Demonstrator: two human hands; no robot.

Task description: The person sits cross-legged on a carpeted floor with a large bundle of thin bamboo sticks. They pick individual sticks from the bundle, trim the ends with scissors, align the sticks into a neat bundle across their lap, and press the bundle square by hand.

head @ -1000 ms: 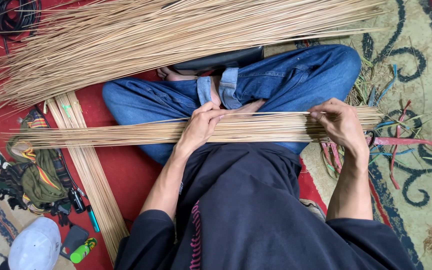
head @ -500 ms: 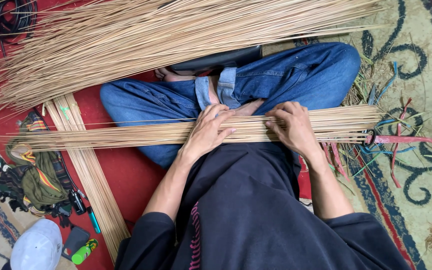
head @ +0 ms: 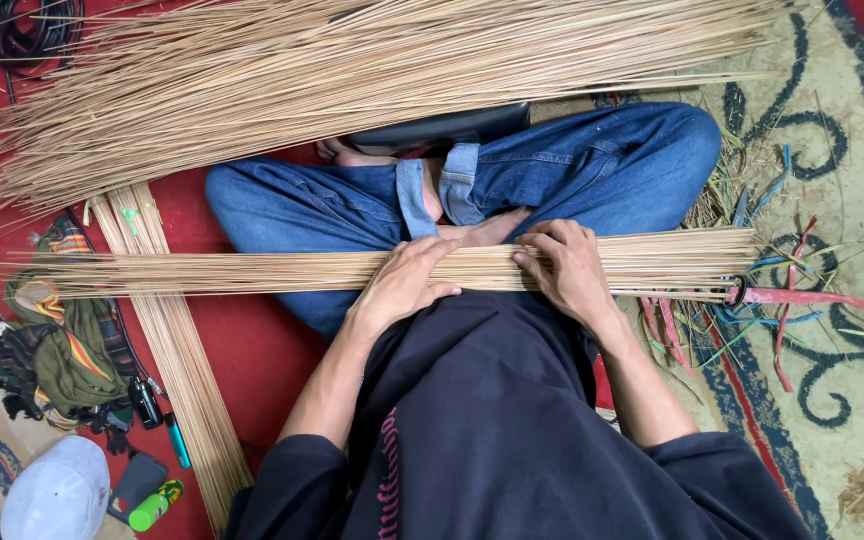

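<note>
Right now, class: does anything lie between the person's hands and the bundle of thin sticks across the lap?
Nothing visible does. The left hand and right hand both rest directly on the bundle of sticks, which lies across the lap.

hands 2 (head: pixel 407 285) | stick bundles 3 (head: pixel 252 272) | white cap 1 (head: pixel 57 495) | green lighter 1 (head: pixel 155 505)
</note>
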